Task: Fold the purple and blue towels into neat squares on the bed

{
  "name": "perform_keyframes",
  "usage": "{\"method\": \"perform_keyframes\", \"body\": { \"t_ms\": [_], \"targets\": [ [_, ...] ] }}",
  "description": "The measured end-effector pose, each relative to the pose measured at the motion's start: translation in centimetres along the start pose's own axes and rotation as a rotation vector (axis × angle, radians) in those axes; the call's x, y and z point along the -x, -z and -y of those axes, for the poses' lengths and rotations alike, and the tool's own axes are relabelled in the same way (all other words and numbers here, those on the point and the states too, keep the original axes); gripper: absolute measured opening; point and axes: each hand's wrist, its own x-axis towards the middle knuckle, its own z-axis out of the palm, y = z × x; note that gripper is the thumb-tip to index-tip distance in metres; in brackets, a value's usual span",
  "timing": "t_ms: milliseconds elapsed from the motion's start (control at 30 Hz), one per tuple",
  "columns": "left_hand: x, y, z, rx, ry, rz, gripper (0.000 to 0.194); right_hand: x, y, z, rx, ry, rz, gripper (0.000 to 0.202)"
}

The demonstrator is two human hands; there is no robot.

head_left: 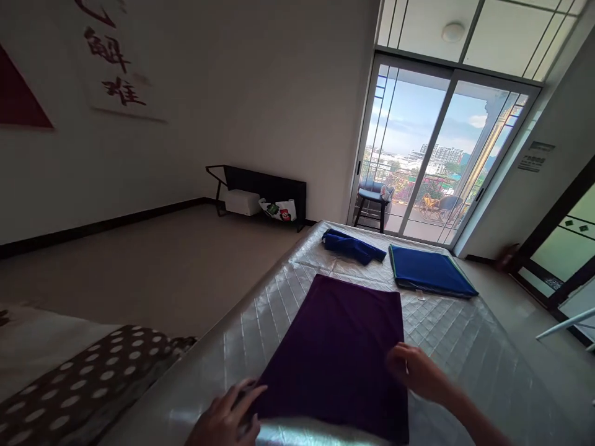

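A dark purple cloth (341,353), laid out as a flat folded rectangle, lies on the silvery quilted mattress (260,334) before me. At its near left corner is my left hand (227,415), fingers apart, the fingertips beside or just touching the edge. My right hand (418,371) is over the cloth's right edge with its fingers curled in towards the thumb; whether any fabric is between them is hidden. Beyond the purple cloth lie a loosely bunched blue cloth (353,246) and, to its right, a neatly folded blue cloth (430,269) with a green edge.
Brown polka-dot bedding (102,371) is at the lower left. Against the far wall stands a low black rack (264,179) with a white box (242,202) and a printed bag (279,210). A dark stool (372,195) is seen through the sliding glass door (418,148).
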Motion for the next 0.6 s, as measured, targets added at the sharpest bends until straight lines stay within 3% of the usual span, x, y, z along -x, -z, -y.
{"method": "perform_keyframes", "body": {
  "t_ms": [67,167,300,433,600],
  "targets": [
    [-0.4,0.5,0.8,0.046,0.008,0.097,0.038,4.6,-0.7,0.8,0.005,-0.068,0.057,0.022],
    [-1.6,1.4,1.7,0.109,0.006,0.182,0.035,8.0,-2.4,1.9,0.043,-0.137,0.022,0.04],
    [-3.3,2.4,2.1,0.17,-0.053,0.255,0.033,8.7,-4.1,2.5,0.105,-0.089,-0.07,0.039],
    [-4.1,2.9,1.8,0.18,-0.15,0.214,0.038,8.7,-5.3,1.7,0.288,0.105,-0.164,0.029],
    [-4.5,3.5,0.7,0.192,-0.235,0.123,0.036,8.5,-4.4,1.5,0.375,0.211,-0.337,0.029]
  ]
}}
